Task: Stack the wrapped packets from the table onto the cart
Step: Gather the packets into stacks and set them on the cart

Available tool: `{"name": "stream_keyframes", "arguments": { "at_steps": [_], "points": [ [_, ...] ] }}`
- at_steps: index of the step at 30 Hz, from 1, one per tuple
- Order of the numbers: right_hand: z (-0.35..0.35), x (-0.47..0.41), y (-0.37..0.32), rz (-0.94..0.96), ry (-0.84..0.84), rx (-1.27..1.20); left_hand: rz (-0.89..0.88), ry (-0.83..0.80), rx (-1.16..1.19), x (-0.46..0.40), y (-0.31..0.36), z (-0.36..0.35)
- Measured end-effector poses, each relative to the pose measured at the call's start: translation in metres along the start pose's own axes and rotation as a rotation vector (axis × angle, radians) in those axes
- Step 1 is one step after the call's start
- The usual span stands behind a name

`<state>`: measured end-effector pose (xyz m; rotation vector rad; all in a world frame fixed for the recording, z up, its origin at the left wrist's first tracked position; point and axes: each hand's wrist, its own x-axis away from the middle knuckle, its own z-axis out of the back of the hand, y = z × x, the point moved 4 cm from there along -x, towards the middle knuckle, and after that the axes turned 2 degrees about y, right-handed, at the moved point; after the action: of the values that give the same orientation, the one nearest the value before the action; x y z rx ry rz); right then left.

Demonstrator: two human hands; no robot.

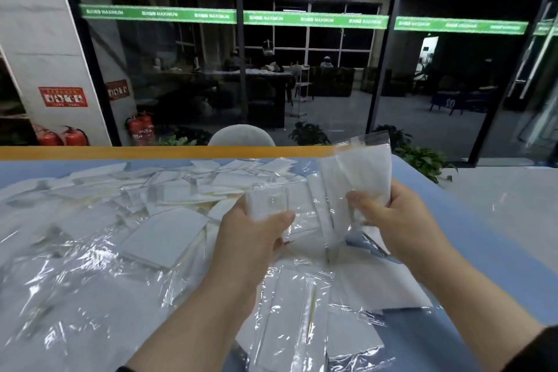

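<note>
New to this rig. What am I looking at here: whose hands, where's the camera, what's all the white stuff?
There is no robot here: a person works with two bare hands. The single picture comes from a wide-angle camera worn on the person's head, looking forward and down, so the arms enter from the bottom edge.

The blue table is covered with a loose pile of packets, flat white pads sealed in clear plastic. The left hand grips a small bunch of packets. The right hand pinches another packet, lifted and tilted above the table.

Behind the table is a dark glass wall with a green strip and reflections. No cart shows in this view.
</note>
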<state>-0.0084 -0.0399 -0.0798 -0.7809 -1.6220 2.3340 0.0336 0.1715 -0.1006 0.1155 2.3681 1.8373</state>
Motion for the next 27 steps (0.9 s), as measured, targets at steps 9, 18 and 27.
{"name": "stream_keyframes", "arguments": {
  "at_steps": [9,18,27],
  "points": [
    [0.018,-0.004,-0.007,0.171,-0.19,0.264,-0.003,-0.001,-0.068,-0.003,-0.002,0.002],
    [0.003,0.007,-0.011,0.286,-0.367,0.549,0.034,-0.196,-0.197,-0.003,-0.007,0.0],
    [-0.011,0.014,-0.012,0.407,-0.434,0.599,-0.1,-0.343,-0.389,0.009,-0.002,-0.016]
  ]
}}
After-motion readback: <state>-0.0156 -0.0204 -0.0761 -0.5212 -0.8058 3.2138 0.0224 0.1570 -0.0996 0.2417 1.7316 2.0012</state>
